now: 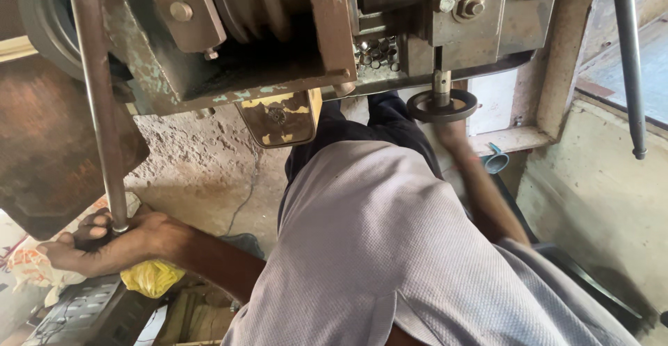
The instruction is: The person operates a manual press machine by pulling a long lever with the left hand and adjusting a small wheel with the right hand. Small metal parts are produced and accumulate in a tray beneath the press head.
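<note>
Nearest the camera, the person's grey shirt (390, 248) fills the lower middle of the view, with dark trousers (369, 134) beyond it. At lower left, the left hand (104, 242) is closed around the bottom end of a long metal lever rod (97, 95), fingers wrapped about it just below where the rod meets the palm; the rod rises from the hand, leaning slightly left, to the top of the frame. Just beside and below that hand lies a crumpled yellow bag (149, 276), and a grey perforated metal piece (80, 308) sits at the lower left corner.

Further out on the right, the right forearm stretches up to a small dark handwheel (442, 106) on a short vertical spindle. The right hand (451, 132) sits right under the wheel, touching it; it is blurred, so its grip cannot be told.

Beyond both hands stands the worn green-and-rust machine (278, 33), with a grooved pulley (257, 2) at top and a heap of small metal pieces (376, 52) on its ledge. The rod and handwheel are well apart.
</note>
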